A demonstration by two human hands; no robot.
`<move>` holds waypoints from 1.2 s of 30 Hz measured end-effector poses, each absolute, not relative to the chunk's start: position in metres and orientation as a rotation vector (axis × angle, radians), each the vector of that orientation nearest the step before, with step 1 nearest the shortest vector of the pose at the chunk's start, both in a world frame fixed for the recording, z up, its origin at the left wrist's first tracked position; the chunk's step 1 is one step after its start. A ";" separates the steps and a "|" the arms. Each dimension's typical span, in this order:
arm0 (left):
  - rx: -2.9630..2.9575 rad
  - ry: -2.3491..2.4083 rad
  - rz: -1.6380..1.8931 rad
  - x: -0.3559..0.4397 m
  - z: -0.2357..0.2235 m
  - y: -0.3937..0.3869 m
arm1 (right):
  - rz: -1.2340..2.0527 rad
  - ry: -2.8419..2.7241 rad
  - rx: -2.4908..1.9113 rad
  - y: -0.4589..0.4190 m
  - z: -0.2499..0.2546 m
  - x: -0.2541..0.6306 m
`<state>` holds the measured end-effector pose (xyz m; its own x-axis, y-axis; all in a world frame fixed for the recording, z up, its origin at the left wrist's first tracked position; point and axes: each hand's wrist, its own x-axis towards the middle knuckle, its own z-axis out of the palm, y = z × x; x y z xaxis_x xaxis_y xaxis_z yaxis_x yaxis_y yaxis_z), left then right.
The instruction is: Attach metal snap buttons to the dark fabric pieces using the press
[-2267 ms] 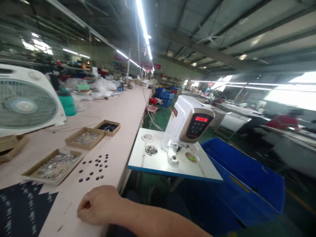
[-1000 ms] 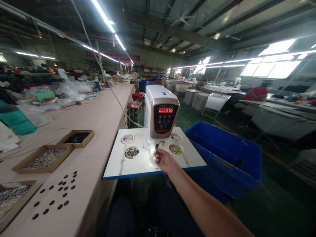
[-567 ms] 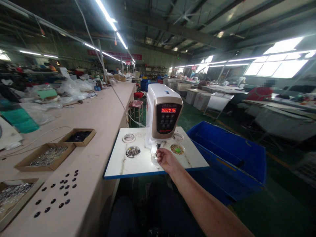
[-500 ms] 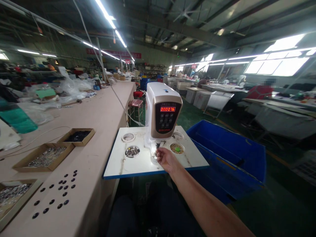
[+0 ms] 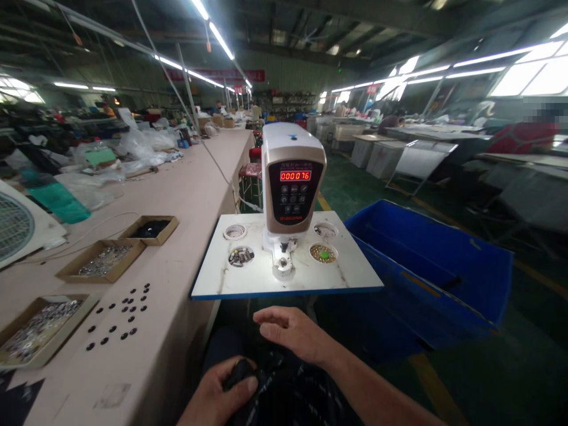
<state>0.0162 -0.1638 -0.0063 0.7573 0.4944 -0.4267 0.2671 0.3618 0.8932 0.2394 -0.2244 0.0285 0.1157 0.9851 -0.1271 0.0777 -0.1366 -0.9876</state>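
Low in the view, my left hand [image 5: 224, 387] is closed on a black cloth [image 5: 293, 384] with small white marks, thumb on top. The cloth lies over my lap, and its lower part runs out of view. My right hand [image 5: 296, 332] hovers just above it with fingers stretched and thumb apart, holding nothing that I can see. Beyond my hands stands a white and gold snap-fastening machine [image 5: 293, 177] with lit red digits. Its lit lower die [image 5: 283, 263] is bare under the punch.
The machine's white table [image 5: 261, 287] has round wells of metal parts. On the long bench [image 5: 177, 189] at left are cardboard trays [image 5: 66, 272] of small metal parts and several black caps [image 5: 128, 309]. A blue bin [image 5: 435, 278] stands at right. People sit farther back.
My right hand has drawn back from the machine's die towards my lap. My left hand has come into view with the black cloth. The view has tilted downwards and shifted left.
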 end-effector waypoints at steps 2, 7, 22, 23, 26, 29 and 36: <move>1.244 0.642 0.179 0.035 0.000 -0.155 | 1.174 -1.331 -1.422 -0.237 0.034 0.232; 1.503 0.544 0.231 0.073 0.022 -0.137 | 1.060 -1.384 -1.504 -0.245 0.039 0.247; 1.504 0.500 -0.129 0.147 0.032 -0.067 | 1.080 -1.150 -1.609 -0.221 0.020 0.308; 1.512 0.484 -0.133 0.153 0.034 -0.063 | 1.050 -1.178 -1.651 -0.216 0.021 0.314; 1.495 0.445 -0.131 0.173 0.037 -0.050 | 0.987 -1.225 -1.697 -0.200 0.025 0.331; 1.553 0.464 -0.092 0.190 0.034 -0.039 | 0.860 -1.301 -1.781 -0.185 0.027 0.345; 1.684 0.511 -0.007 0.218 0.017 -0.009 | 0.614 -1.357 -1.953 -0.155 0.032 0.365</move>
<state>0.2183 -0.0091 0.0175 0.9000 0.3260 -0.2894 0.3336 -0.0875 0.9387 0.3648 -0.1552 0.0319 0.3476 0.9377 -0.0026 0.6211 -0.2323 -0.7486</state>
